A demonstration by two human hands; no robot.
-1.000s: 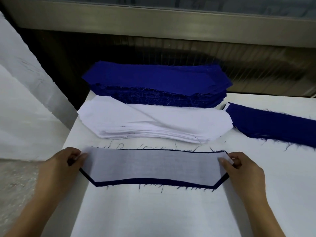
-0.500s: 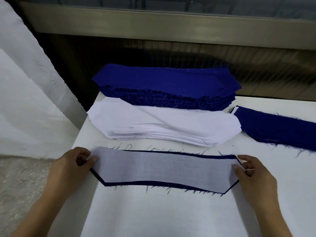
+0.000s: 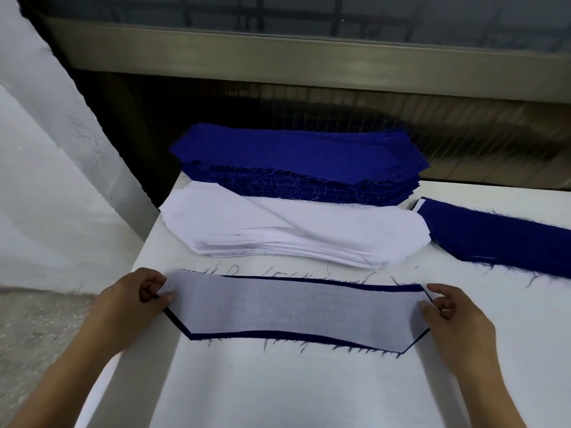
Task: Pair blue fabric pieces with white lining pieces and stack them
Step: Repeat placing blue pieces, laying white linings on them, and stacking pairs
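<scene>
Both the left hand (image 3: 129, 307) and right hand (image 3: 454, 319) clamp fingers (image 3: 163, 296) on the white lining (image 3: 296, 307); table scrawl (image 3: 234, 270) unreadable.

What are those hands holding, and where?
The white lining piece lying on a blue fabric piece: the left hand pinches its left end, the right hand its right end.

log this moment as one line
phase: pair alignment | left hand: pinches white lining piece, left end | right hand: pinches its right end | blue fabric piece: flat underneath
</scene>
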